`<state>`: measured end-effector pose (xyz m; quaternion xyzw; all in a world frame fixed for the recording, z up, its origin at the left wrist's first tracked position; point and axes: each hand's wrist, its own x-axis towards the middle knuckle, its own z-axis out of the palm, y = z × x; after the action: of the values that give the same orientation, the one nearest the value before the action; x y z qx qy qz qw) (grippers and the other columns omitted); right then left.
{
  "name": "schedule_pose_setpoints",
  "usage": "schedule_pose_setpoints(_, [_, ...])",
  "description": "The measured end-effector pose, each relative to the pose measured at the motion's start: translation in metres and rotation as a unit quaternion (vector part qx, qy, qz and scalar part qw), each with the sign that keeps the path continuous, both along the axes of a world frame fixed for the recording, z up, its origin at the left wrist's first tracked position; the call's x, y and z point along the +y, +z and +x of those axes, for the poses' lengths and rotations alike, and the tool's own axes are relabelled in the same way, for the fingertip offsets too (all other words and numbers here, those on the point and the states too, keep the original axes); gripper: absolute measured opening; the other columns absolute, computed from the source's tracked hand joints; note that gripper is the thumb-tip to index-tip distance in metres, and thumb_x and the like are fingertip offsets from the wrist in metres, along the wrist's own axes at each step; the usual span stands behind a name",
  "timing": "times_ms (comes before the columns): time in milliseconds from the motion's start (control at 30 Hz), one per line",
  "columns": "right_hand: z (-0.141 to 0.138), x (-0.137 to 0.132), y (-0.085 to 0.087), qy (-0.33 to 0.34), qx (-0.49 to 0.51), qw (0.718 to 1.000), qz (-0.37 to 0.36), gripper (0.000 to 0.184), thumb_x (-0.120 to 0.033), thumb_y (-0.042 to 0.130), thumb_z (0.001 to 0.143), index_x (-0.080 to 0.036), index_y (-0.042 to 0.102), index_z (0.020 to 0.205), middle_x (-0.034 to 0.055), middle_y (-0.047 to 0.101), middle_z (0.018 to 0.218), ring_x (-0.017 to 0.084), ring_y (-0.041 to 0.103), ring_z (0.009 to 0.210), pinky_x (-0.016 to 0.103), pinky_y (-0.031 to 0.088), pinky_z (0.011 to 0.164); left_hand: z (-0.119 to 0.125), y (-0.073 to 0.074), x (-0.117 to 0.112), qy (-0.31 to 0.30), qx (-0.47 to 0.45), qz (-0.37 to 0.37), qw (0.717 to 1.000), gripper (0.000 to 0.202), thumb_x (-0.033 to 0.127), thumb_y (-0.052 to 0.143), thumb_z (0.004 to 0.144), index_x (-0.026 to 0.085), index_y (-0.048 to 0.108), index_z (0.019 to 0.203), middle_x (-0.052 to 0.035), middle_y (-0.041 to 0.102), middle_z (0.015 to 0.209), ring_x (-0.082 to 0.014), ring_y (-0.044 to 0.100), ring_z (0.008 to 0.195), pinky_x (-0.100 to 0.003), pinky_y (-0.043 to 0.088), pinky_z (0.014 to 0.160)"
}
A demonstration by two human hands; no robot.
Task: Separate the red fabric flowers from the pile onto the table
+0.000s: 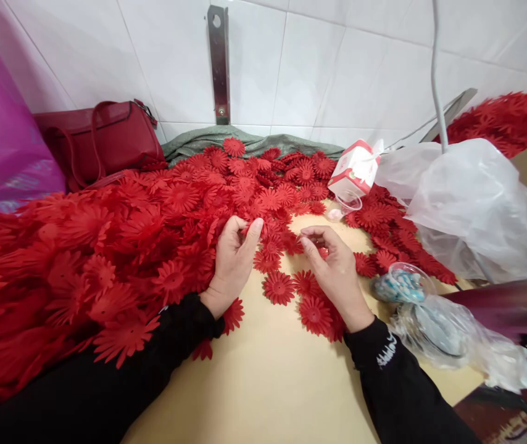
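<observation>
My left hand [236, 259] is closed in a pinch at the edge of the big heap of red flower-shaped petal pieces [180, 197]. Red shows between its thumb and forefinger, but I cannot tell whether that is a held piece or the heap behind. Across from it, thumb and forefinger of my right hand [332, 265] meet in a pinch; anything in them is too small to name. Below and between the hands, single red flowers [278, 288] with small centre holes lie on the pale tabletop [254, 382]. More flowers lie partly hidden under my right hand.
A tissue box [355, 168] stands at the back, by a clear cup [349, 201]. To the right are a tub of blue-and-white small pieces [402, 285], plastic bags [471, 197] and more red flowers. A red handbag [106, 142] and purple bag [4, 123] are left.
</observation>
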<state>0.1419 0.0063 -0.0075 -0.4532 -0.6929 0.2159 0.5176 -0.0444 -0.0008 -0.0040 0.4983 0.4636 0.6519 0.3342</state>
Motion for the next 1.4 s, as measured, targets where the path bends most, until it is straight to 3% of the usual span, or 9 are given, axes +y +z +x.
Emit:
schedule_pose_setpoints(100, [-0.004, 0.003, -0.005, 0.013, -0.074, 0.996, 0.053, 0.015, -0.023, 0.060, 0.098, -0.023, 0.069, 0.110, 0.0075, 0.071, 0.106, 0.022, 0.066, 0.101, 0.041, 0.054, 0.095, -0.001, -0.001, 0.002, 0.024, -0.001, -0.007, 1.000, 0.034, 0.034, 0.063, 0.095, 0.021, 0.040, 0.074, 0.0056, 0.037, 0.070, -0.0107, 0.034, 0.065, -0.024, 0.035, 0.064])
schedule_pose_setpoints(267, [-0.017, 0.007, -0.009, 0.033, -0.233, 0.966, 0.103, 0.043, -0.009, 0.051, 0.098, -0.033, 0.072, 0.127, 0.0111, 0.059, 0.129, 0.028, 0.053, 0.120, 0.052, 0.049, 0.105, 0.001, -0.001, 0.003, 0.017, -0.028, 0.015, 0.999, 0.032, 0.037, 0.065, 0.093, 0.021, 0.044, 0.076, 0.0045, 0.042, 0.074, -0.0110, 0.039, 0.068, -0.023, 0.039, 0.067])
schedule_pose_setpoints(400, [-0.023, 0.009, -0.011, 0.030, -0.282, 0.952, 0.112, 0.028, -0.011, 0.061, 0.093, -0.029, 0.078, 0.104, 0.0109, 0.056, 0.137, 0.032, 0.047, 0.125, 0.054, 0.049, 0.106, 0.003, 0.000, 0.004, 0.014, -0.036, 0.028, 0.999, 0.027, 0.039, 0.066, 0.093, 0.021, 0.050, 0.080, 0.0029, 0.050, 0.077, -0.0114, 0.046, 0.072, -0.022, 0.045, 0.070])
schedule_pose_setpoints(533, [-0.013, 0.017, -0.012, -0.009, -0.190, 0.977, 0.096, 0.012, -0.014, 0.064, 0.093, -0.024, 0.069, 0.089, 0.0092, 0.070, 0.118, 0.029, 0.058, 0.115, 0.051, 0.050, 0.103, 0.004, -0.004, 0.005, -0.027, -0.071, 0.015, 0.997, 0.023, 0.042, 0.064, 0.095, 0.021, 0.056, 0.088, 0.0015, 0.059, 0.083, -0.0114, 0.057, 0.076, -0.023, 0.051, 0.076])
schedule_pose_setpoints(700, [-0.004, 0.018, -0.007, -0.075, -0.086, 0.992, 0.059, 0.009, -0.026, 0.058, 0.098, -0.022, 0.066, 0.098, 0.0088, 0.074, 0.105, 0.025, 0.067, 0.101, 0.046, 0.053, 0.093, 0.003, -0.008, 0.007, -0.045, -0.081, 0.003, 0.996, 0.020, 0.040, 0.067, 0.093, 0.021, 0.059, 0.092, 0.0013, 0.063, 0.088, -0.0106, 0.061, 0.076, -0.024, 0.053, 0.078])
schedule_pose_setpoints(900, [-0.018, -0.004, 0.012, 0.016, -0.038, 0.995, 0.088, 0.030, -0.032, 0.058, 0.100, -0.024, 0.061, 0.129, 0.0111, 0.065, 0.127, 0.022, 0.065, 0.110, 0.041, 0.055, 0.096, 0.005, -0.004, 0.000, -0.122, -0.018, -0.017, 0.992, 0.032, 0.043, 0.070, 0.091, 0.019, 0.055, 0.076, 0.0033, 0.058, 0.071, -0.0103, 0.054, 0.068, -0.023, 0.047, 0.068])
schedule_pose_setpoints(1033, [-0.022, -0.010, 0.018, 0.023, -0.066, 0.990, 0.125, 0.022, -0.027, 0.065, 0.096, -0.027, 0.068, 0.118, 0.0108, 0.059, 0.133, 0.025, 0.058, 0.128, 0.046, 0.051, 0.108, 0.005, -0.002, -0.001, -0.165, -0.009, -0.011, 0.986, 0.031, 0.043, 0.070, 0.091, 0.018, 0.056, 0.077, 0.0037, 0.056, 0.074, -0.0102, 0.052, 0.069, -0.023, 0.045, 0.069])
schedule_pose_setpoints(1167, [-0.020, -0.007, 0.012, 0.057, -0.005, 0.997, 0.050, 0.008, -0.029, 0.064, 0.098, -0.026, 0.070, 0.102, 0.0083, 0.066, 0.122, 0.023, 0.062, 0.122, 0.048, 0.048, 0.112, 0.005, 0.000, -0.002, -0.185, -0.003, 0.002, 0.983, 0.031, 0.046, 0.068, 0.092, 0.018, 0.061, 0.080, 0.0026, 0.058, 0.077, -0.0111, 0.052, 0.073, -0.024, 0.046, 0.073])
schedule_pose_setpoints(1400, [-0.017, -0.001, 0.000, 0.096, 0.200, 0.970, -0.096, 0.015, -0.039, 0.065, 0.095, -0.024, 0.062, 0.091, 0.0069, 0.069, 0.121, 0.022, 0.066, 0.111, 0.041, 0.054, 0.097, 0.008, 0.001, -0.006, -0.240, 0.013, -0.008, 0.971, 0.025, 0.043, 0.073, 0.089, 0.019, 0.064, 0.090, 0.0007, 0.061, 0.083, -0.0123, 0.054, 0.075, -0.024, 0.046, 0.072])
